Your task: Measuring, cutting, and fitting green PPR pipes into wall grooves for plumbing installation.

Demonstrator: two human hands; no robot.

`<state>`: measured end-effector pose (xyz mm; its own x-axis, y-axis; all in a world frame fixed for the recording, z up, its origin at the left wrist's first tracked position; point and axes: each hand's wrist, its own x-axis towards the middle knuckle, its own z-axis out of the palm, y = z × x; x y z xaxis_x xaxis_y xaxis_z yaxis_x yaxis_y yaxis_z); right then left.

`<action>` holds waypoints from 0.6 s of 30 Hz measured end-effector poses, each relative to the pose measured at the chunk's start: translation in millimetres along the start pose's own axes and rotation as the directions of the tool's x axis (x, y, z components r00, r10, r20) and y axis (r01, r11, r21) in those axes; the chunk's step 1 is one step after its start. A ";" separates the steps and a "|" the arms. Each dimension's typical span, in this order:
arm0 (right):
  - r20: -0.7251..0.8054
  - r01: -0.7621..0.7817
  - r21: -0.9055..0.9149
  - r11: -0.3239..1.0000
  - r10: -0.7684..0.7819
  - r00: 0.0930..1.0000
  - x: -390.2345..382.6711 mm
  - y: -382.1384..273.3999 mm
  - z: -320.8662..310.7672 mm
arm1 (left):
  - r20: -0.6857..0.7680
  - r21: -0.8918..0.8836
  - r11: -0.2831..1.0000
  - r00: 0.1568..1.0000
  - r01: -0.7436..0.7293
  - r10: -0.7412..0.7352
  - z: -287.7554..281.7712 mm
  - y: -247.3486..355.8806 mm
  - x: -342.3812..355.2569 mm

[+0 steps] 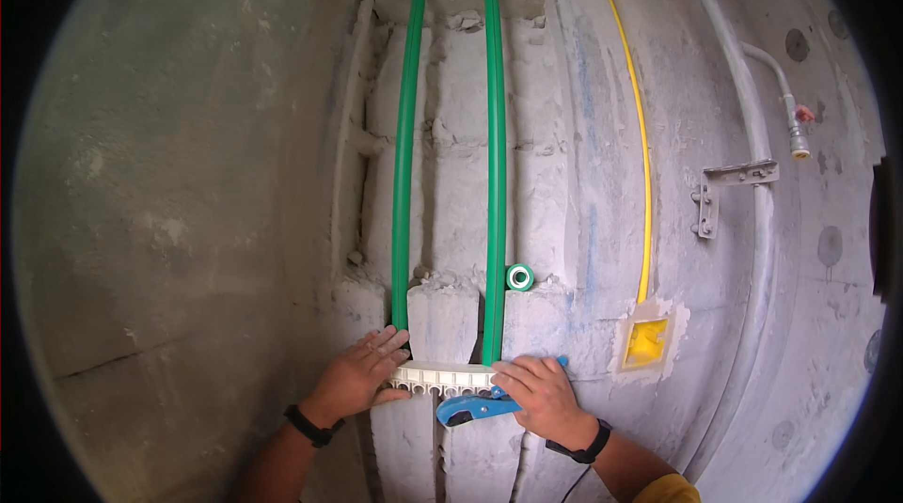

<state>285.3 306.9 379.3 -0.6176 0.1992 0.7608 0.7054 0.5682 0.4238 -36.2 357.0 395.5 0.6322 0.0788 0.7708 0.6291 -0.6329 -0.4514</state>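
My left hand holds the left end of a white notched plastic strip, fingers stretched over the lower end of the left green pipe and thumb below the strip. At the strip's other end, my right hand presses with its fingertips while gripping a blue pipe cutter, whose head points left beneath the strip. The strip lies crosswise at the lower ends of both pipes. Beside my right fingers runs the right green pipe. My right palm hides part of the cutter.
A green ring-shaped pipe fitting rests on a ledge by the right pipe. Grooves and a recess are cut into the concrete wall. To the right are a yellow conduit, a yellow wall box, a metal bracket and a grey pipe.
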 end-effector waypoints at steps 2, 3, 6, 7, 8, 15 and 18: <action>-0.012 0.001 -0.007 1.000 -0.001 1.000 0.3 -0.2 0.2 | 0.002 0.017 1.000 1.000 -0.010 0.010 -0.2 -0.1 0.6; -0.010 -0.003 -0.004 1.000 0.003 1.000 0.1 0.0 0.5 | 0.006 0.013 1.000 1.000 -0.009 0.009 -0.4 0.1 0.7; -0.013 0.004 -0.007 1.000 -0.004 1.000 0.0 0.9 1.2 | 0.012 0.006 1.000 1.000 -0.004 0.004 -0.1 0.3 1.1; -0.014 0.005 -0.006 1.000 -0.005 1.000 -0.1 0.7 1.7 | 0.011 0.005 1.000 1.000 0.000 0.000 0.2 0.3 0.5; -0.016 0.008 -0.006 1.000 -0.008 1.000 0.3 0.9 1.6 | 0.008 0.008 1.000 1.000 0.004 -0.004 0.1 0.2 0.6; -0.017 -0.001 0.006 1.000 0.001 1.000 0.7 0.7 1.4 | 0.013 0.012 1.000 1.000 -0.006 0.006 1.0 0.1 2.1; -0.020 0.000 0.004 1.000 0.000 1.000 0.6 2.0 2.9 | 0.005 0.007 1.000 1.000 0.001 -0.001 1.7 0.8 2.1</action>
<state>285.3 310.6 379.2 -0.6102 0.1835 0.7707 0.7044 0.5710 0.4217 -33.5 357.9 396.0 0.6340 0.0829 0.7689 0.6329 -0.6270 -0.4542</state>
